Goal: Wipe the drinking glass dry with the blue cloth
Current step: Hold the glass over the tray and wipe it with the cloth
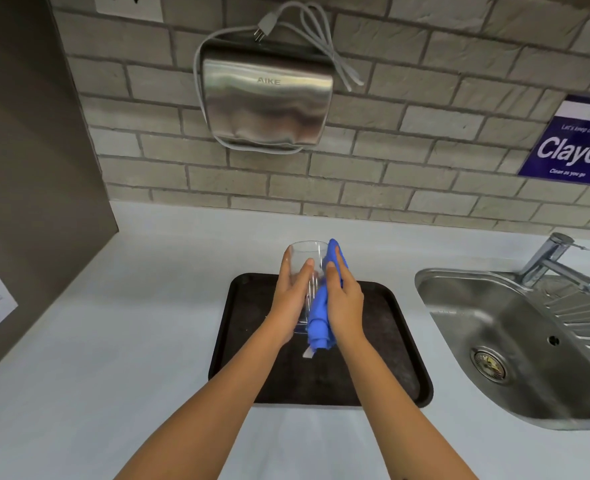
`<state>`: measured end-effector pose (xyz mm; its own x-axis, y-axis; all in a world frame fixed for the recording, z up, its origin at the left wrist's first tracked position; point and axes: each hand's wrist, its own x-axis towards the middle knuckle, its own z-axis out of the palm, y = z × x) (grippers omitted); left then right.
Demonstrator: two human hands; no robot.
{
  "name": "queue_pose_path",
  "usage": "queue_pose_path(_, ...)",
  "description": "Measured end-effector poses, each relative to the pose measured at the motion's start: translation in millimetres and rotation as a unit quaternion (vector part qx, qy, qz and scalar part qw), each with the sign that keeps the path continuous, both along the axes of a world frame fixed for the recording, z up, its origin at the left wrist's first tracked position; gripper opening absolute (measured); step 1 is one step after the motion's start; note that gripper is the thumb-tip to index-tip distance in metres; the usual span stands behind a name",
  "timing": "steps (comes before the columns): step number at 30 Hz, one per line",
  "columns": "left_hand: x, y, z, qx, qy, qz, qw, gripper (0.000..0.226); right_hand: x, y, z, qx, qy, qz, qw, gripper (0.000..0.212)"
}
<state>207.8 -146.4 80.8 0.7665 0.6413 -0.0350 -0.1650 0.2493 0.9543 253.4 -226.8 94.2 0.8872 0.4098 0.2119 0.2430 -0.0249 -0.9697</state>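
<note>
The drinking glass (304, 271) is held up in the air above the dark tray (252, 341), tilted so its open rim points away from the person and its base sits low, near the wrists. The blue cloth (321, 306) lies along the glass's right side, bunched into a long roll with a loose end hanging below the base.

The main risk, as I judge it, is the glass slipping. It is probably wet and smooth, and only one hand truly holds it; a hard rub from the cloth side could push it out through the fingers, and it would drop onto the tray or the bench (148, 306). Squeezing too hard near the thin rim could also crack it. The dangling cloth end might snag on the tray's edge if the hands come lower.

The left hand (288, 299) has a half-closed grip around the glass: the palm is against its left side and the fingertips show through the clear wall near the rim. The right hand (344, 303) is closed onto the cloth, pressing it flat against the glass with the fingers laid along its length; whether the thumb hooks behind cannot be told.

A steel sink (494, 323) lies well apart to the right.
</note>
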Motion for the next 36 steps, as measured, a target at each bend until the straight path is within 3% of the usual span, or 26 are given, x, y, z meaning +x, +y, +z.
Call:
queue_pose_path(5,3,8,6,-0.01,-0.012,-0.007,1.0,0.06,-28,-2,-11,-0.066,-0.169,0.001,0.983,0.045)
queue_pose_path(7,2,9,5,0.003,-0.008,-0.014,1.0,0.061,-26,-4,-8,-0.04,-0.148,0.015,0.988,0.045)
queue_pose_path(11,0,7,2,0.006,0.002,-0.006,1.0,0.06,-4,-2,9,0.009,-0.007,0.023,1.0,0.04)
queue_pose_path(17,1,11,10,-0.016,-0.011,-0.016,1.0,0.059,-27,-2,-4,-0.066,-0.144,0.038,0.987,0.044)
queue_pose_path(21,-3,10,11,-0.018,-0.014,-0.014,1.0,0.06,-20,-4,-1,0.009,-0.053,0.079,0.995,0.039)
queue_pose_path(25,1,13,19,-0.023,-0.02,0.002,1.0,0.056,-2,-6,-3,0.043,0.146,0.098,0.983,0.047)
queue_pose_path(27,2,14,22,-0.015,-0.017,0.005,1.0,0.055,-1,-9,-2,0.05,0.166,0.126,0.977,0.045)
queue_pose_path(30,4,13,20,0.002,0.001,0.02,1.0,0.061,1,-10,-1,0.026,0.127,0.136,0.982,0.045)
queue_pose_path(32,8,11,19,0.086,0.057,0.042,0.994,0.07,2,-9,-1,0.007,0.095,0.104,0.99,0.049)
queue_pose_path(34,9,4,18,0.161,0.108,0.072,0.978,0.076,-1,-7,-1,-0.025,0.022,0.057,0.998,0.049)
queue_pose_path(36,7,-2,16,0.138,0.098,0.079,0.982,0.074,-8,-7,-1,-0.092,-0.075,0.021,0.993,0.05)
